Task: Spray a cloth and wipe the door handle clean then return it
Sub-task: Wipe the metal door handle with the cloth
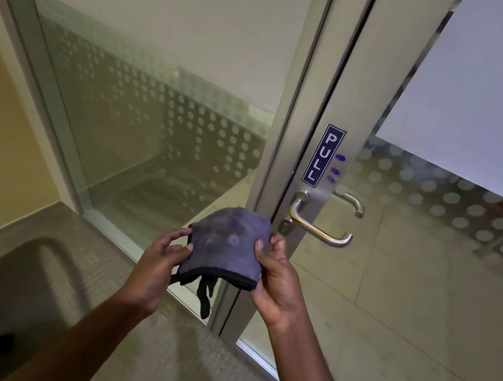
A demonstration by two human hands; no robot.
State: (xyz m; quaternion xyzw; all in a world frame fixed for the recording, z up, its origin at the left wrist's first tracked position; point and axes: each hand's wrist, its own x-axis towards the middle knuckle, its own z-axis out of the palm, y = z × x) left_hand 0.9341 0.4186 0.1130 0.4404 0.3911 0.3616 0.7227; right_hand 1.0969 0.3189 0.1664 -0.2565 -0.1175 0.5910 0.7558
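The cloth (228, 247) is being held folded in front of the door, its long axis running roughly from ten o'clock to four o'clock, with the rounded folded edge pointing up toward twelve and the dark-bound hem lying along the bottom. It is a grey-blue microfibre piece with black stitched edging, a few darker damp-looking blotches near its middle, and a loose corner dangling below at six o'clock. The left hand (159, 263) is pinching the cloth's nine o'clock edge, its grip closed on the fabric between thumb and fingers. The right hand (278, 280) is clamping the three o'clock edge, thumb on top and fingers curled behind.

Just beyond the cloth, at about two o'clock from it, the door handle (320, 226) is sitting apart from the fabric: a brushed metal lever with its long axis running nearly level, its free end pointing toward three o'clock. A keyhole cylinder (286, 227) is showing just below its base, close to the right hand's fingertips. Above the handle, a dark blue sticker (323, 155) is reading "PULL" in white letters stacked vertically, with three purple smudges (336, 169) beside it. The door frame (310, 101) is pale metal, and the glass (156, 116) at both sides is carrying a frosted dot pattern.
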